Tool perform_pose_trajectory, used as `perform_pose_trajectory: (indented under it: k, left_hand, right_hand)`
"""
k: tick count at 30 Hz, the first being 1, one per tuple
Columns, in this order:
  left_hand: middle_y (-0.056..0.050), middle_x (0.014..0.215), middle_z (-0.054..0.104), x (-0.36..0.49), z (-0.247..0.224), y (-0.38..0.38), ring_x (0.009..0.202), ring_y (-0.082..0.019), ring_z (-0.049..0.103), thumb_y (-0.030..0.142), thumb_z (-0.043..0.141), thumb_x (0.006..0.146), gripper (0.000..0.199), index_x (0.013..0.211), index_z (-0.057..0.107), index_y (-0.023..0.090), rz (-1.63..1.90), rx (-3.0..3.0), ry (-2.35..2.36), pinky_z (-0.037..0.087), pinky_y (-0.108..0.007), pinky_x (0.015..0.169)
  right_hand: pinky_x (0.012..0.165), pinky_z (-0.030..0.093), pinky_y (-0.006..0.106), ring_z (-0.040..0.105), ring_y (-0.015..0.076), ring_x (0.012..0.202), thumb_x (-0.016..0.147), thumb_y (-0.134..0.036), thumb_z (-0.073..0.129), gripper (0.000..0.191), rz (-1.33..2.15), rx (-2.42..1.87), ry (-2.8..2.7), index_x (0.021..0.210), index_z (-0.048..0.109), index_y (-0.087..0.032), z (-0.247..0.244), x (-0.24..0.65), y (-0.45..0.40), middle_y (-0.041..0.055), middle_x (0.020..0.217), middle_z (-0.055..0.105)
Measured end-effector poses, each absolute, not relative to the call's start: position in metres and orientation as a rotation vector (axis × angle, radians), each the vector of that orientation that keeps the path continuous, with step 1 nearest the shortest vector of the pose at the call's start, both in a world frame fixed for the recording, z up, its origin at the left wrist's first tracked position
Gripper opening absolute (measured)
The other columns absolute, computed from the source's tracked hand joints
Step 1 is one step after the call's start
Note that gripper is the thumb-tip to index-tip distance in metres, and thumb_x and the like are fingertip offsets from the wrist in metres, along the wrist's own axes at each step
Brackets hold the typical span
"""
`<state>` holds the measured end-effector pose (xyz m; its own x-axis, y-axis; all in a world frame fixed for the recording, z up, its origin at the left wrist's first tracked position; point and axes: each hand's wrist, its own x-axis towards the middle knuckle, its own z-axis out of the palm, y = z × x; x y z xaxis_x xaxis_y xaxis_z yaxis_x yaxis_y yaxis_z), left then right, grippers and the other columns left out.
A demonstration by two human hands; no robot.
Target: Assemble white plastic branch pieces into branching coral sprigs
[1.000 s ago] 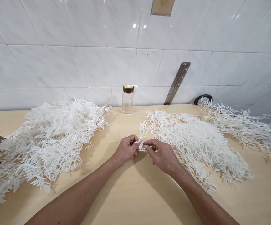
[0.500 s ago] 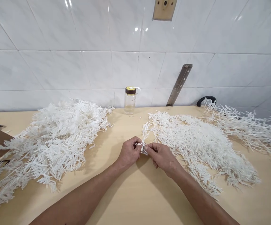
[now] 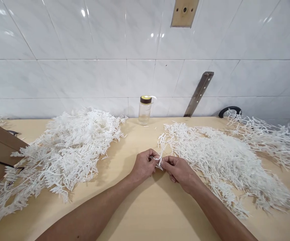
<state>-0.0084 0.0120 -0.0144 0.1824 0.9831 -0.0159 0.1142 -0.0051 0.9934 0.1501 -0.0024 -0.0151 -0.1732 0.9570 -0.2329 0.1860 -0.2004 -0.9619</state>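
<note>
Near the middle of the table, my left hand (image 3: 145,164) pinches a small white branching strand (image 3: 162,152) between thumb and fingers. My right hand (image 3: 176,168) grips the same strand from the other side, its fingertips almost touching those of the left. The strand's upper end reaches up toward a large pile of white strands (image 3: 217,157) on the right. Another big white pile (image 3: 79,147) lies to the left of my hands. The exact grip is partly hidden by my fingers.
A clear bottle (image 3: 144,112) with a dark and yellow lid stands by the tiled wall. A metal strip (image 3: 199,93) leans there, near a black curved object (image 3: 229,109). More strands (image 3: 273,137) lie far right. A brown box (image 3: 1,144) is at the left.
The view has shifted, so everything appears slightly farther right and lower, and more of the brown box shows. Both hands keep hold of the strand with little visible movement.
</note>
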Motion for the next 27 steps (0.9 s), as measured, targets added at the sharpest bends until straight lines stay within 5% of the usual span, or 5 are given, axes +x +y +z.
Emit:
perform_pose_trajectory:
  k: [9,27]
  left_hand:
    - [0.004,0.05,0.056,-0.018,-0.013,0.023,0.037,-0.008,0.047,0.042,0.065,0.079,0.026,0.081,0.057,0.017,0.781,1.329,1.014,0.033,-0.017,0.034]
    - [0.004,0.06,0.053,-0.018,-0.006,0.021,0.047,-0.006,0.04,0.05,0.07,0.073,0.039,0.079,0.052,0.016,0.815,1.296,0.882,0.03,-0.02,0.046]
  right_hand:
    - [0.039,0.029,0.019,0.037,0.0049,0.04,0.077,-0.034,0.067,0.021,1.434,-1.343,-1.38,0.073,0.054,-0.019,-0.016,0.152,-0.003,-0.0075,0.057,0.045]
    - [0.04,0.029,0.019,0.039,0.0048,0.04,0.075,-0.037,0.068,0.024,1.468,-1.348,-1.423,0.073,0.054,-0.018,-0.005,0.151,-0.004,-0.0082,0.055,0.046]
